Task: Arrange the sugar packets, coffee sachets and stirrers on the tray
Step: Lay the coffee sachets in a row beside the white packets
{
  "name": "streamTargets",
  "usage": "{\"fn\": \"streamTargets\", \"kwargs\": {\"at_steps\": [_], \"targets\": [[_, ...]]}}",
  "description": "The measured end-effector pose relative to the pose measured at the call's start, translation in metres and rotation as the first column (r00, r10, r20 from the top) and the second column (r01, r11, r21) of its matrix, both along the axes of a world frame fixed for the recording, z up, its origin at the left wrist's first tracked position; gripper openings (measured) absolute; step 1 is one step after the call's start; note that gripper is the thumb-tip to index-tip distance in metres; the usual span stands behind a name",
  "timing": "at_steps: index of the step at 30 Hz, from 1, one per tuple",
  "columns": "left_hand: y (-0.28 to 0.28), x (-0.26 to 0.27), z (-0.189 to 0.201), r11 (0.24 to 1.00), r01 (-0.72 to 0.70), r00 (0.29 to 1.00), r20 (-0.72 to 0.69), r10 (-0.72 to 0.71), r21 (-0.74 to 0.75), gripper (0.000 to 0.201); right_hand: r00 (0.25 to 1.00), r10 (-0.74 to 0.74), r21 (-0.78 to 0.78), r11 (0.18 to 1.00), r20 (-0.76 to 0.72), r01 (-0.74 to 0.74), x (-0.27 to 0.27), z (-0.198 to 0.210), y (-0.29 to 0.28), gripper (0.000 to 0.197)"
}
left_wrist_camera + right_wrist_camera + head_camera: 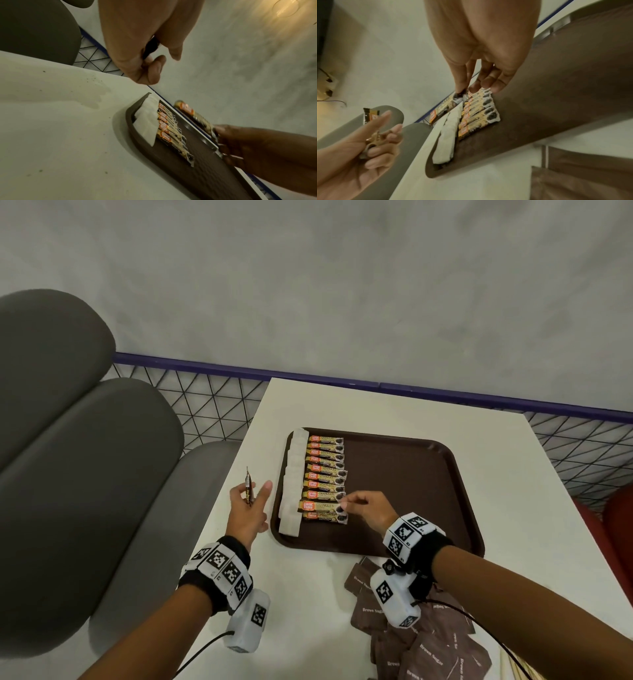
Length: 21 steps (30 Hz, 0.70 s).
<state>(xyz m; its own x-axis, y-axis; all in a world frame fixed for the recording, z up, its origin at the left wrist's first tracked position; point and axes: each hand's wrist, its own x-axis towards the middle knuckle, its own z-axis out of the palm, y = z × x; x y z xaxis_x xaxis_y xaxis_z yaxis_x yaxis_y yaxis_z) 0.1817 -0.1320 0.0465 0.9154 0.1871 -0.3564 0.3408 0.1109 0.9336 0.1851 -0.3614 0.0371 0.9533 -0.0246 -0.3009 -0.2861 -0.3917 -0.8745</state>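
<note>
A brown tray [394,491] lies on the white table. Along its left side runs a column of white sugar packets [291,484], and beside them a column of several orange-and-gold coffee sachets [325,467]. My right hand [344,503] pinches the dark end of one coffee sachet [320,506] and holds it slightly raised over the near end of that column; the left wrist view shows this sachet [193,116] lifted off the tray. Left of the tray, my left hand [250,494] grips more coffee sachets [249,486] upright, index finger extended.
Loose brown sugar packets [421,638] lie in a heap on the table near its front, under my right forearm. Wooden stirrers [513,669] show at the bottom right edge. A grey padded seat [85,457] stands left of the table, and a wire-mesh rail [212,402] runs behind it.
</note>
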Motion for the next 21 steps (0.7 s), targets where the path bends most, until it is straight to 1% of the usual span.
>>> {"fn": "streamTargets", "kwargs": {"at_steps": [4, 7, 8, 9, 11, 12, 14, 16, 19, 21], "targets": [[0.008, -0.001, -0.004, 0.997, -0.055, 0.998, -0.019, 0.056, 0.06, 0.039, 0.996, 0.006, -0.077, 0.997, -0.087, -0.013, -0.004, -0.018, -0.002, 0.013], [0.009, -0.002, -0.009, 0.996, -0.044, 0.997, -0.057, 0.048, 0.072, 0.033, 0.994, -0.009, -0.102, 0.995, -0.109, -0.002, -0.004, -0.025, 0.001, 0.007], [0.01, -0.002, -0.01, 0.996, -0.032, 0.997, -0.068, 0.037, 0.079, 0.029, 0.994, -0.009, -0.104, 0.995, -0.113, -0.003, -0.005, -0.025, 0.002, 0.004], [0.01, -0.002, -0.011, 0.996, -0.02, 0.997, -0.076, 0.026, 0.082, 0.025, 0.993, -0.01, -0.112, 0.994, -0.114, -0.003, -0.004, -0.025, 0.002, 0.007], [0.012, -0.002, -0.014, 0.997, -0.004, 0.996, -0.083, 0.011, 0.078, 0.018, 0.993, -0.013, -0.141, 0.99, -0.115, -0.004, -0.003, -0.027, 0.003, 0.006], [0.012, -0.001, -0.015, 0.997, 0.001, 0.997, -0.083, 0.006, 0.078, 0.017, 0.994, -0.014, -0.154, 0.988, -0.109, -0.003, -0.002, -0.028, 0.002, 0.009], [0.013, -0.001, -0.017, 0.997, 0.0, 0.997, -0.073, 0.005, 0.073, 0.015, 0.995, -0.022, -0.17, 0.985, -0.102, 0.004, -0.002, -0.029, 0.002, 0.014], [0.014, 0.0, -0.018, 0.997, -0.002, 0.998, -0.059, 0.007, 0.071, 0.014, 0.995, -0.014, -0.193, 0.981, -0.099, -0.006, -0.001, -0.028, 0.001, 0.015], [0.015, 0.001, -0.021, 0.996, 0.003, 0.999, -0.043, 0.001, 0.085, 0.015, 0.995, -0.009, -0.222, 0.975, -0.101, -0.014, -0.002, -0.028, -0.001, 0.013], [0.014, 0.002, -0.023, 0.996, 0.006, 0.999, -0.039, -0.003, 0.089, 0.016, 0.995, -0.029, -0.23, 0.973, -0.098, 0.006, -0.003, -0.03, -0.001, 0.008]]}}
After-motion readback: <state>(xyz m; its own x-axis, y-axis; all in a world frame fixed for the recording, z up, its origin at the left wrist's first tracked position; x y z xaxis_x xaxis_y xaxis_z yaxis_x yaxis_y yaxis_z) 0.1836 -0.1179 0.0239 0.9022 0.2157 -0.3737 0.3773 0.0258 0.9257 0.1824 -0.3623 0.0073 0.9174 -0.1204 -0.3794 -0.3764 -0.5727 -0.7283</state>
